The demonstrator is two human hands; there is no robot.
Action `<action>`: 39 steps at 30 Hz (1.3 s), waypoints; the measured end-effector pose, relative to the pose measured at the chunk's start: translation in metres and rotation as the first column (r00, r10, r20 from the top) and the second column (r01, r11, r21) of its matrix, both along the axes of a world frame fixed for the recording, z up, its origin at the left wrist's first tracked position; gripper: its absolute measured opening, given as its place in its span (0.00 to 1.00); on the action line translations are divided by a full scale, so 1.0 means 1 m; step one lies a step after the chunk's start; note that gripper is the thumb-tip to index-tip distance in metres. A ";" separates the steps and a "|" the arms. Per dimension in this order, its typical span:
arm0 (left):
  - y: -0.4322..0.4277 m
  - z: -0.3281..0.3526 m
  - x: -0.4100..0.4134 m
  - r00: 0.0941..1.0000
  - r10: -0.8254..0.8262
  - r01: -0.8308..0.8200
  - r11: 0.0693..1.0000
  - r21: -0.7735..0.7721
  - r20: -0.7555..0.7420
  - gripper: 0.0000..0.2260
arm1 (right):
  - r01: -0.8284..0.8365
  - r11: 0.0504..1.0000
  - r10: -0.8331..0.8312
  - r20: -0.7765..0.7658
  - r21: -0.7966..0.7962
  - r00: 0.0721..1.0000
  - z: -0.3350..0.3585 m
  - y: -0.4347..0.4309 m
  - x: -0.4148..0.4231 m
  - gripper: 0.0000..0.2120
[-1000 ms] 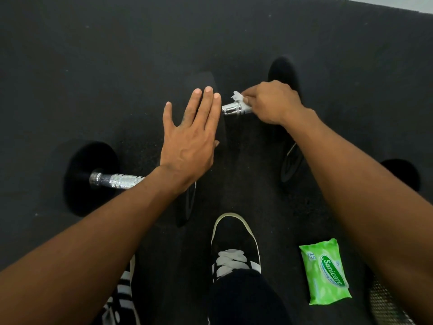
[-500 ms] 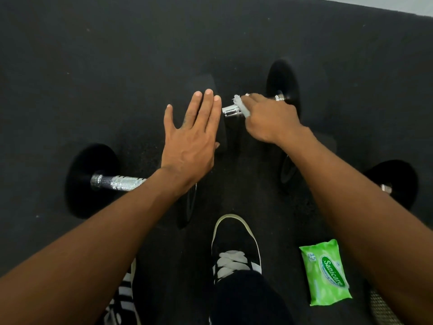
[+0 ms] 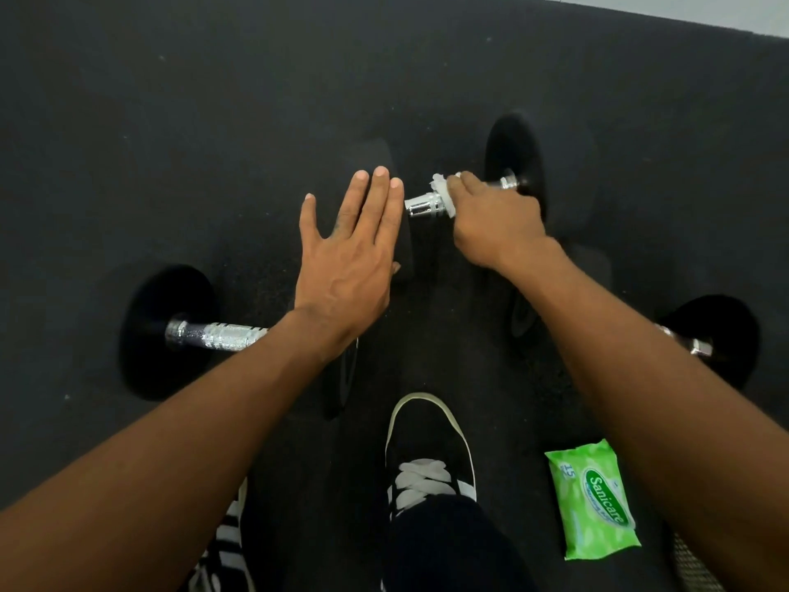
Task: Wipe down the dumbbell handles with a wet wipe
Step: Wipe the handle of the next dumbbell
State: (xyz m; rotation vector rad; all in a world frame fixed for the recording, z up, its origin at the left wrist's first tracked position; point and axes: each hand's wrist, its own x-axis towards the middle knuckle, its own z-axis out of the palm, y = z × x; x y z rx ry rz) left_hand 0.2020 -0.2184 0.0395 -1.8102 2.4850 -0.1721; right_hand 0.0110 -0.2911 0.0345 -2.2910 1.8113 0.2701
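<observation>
A black dumbbell lies on the dark floor in the middle, its chrome handle (image 3: 422,205) running left to right. My right hand (image 3: 491,224) is closed around that handle with a white wet wipe (image 3: 442,191) bunched under the fingers. My left hand (image 3: 352,258) rests flat, fingers together, on the dumbbell's left black weight (image 3: 403,249). The right weight (image 3: 514,164) stands behind my right hand. A second dumbbell with a knurled chrome handle (image 3: 217,335) lies at the left, partly under my left forearm.
A green wet-wipe pack (image 3: 593,499) lies on the floor at the lower right. A third dumbbell's end (image 3: 721,335) shows at the right behind my right forearm. My black shoe with white laces (image 3: 427,455) is at bottom centre. A pale floor strip (image 3: 726,10) borders the mat.
My right hand with the wipe has slid rightward along the handle, so more bare chrome shows on the left and the right collar has come into view. My left hand has stayed put.
</observation>
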 end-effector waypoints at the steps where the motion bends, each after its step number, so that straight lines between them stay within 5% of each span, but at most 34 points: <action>1: 0.000 0.000 -0.001 1.000 -0.003 0.003 1.000 0.002 -0.001 0.38 | 0.007 1.000 -0.008 -0.022 -0.016 1.000 -0.003 0.011 -0.002 0.26; 6: -0.001 -0.001 0.001 1.000 -0.011 0.012 1.000 0.014 -0.020 0.39 | 0.014 0.998 -0.017 -0.059 -0.060 0.998 -0.009 0.015 -0.004 0.28; 12: -0.001 -0.001 0.001 0.999 -0.018 0.019 1.000 0.016 -0.030 0.39 | -0.056 0.997 0.056 0.003 0.048 0.998 -0.001 -0.025 -0.001 0.16; 19: -0.002 -0.005 0.001 0.999 -0.023 0.023 1.000 -0.003 -0.030 0.39 | -0.015 0.999 0.013 -0.061 -0.038 0.998 -0.009 0.028 0.006 0.29; 28: -0.001 -0.004 0.001 0.999 -0.029 0.028 1.000 -0.010 -0.037 0.39 | -0.029 0.999 0.028 -0.024 -0.015 0.999 -0.010 -0.008 0.021 0.29; 34: -0.001 -0.005 0.001 0.999 -0.028 0.027 0.999 -0.016 -0.028 0.39 | -0.027 0.997 0.024 -0.028 -0.077 0.999 -0.025 0.046 0.023 0.33; 39: -0.001 -0.004 0.001 0.999 -0.032 0.032 0.999 -0.025 -0.024 0.39 | 0.057 0.995 -0.057 0.008 -0.084 0.998 -0.016 0.014 0.026 0.26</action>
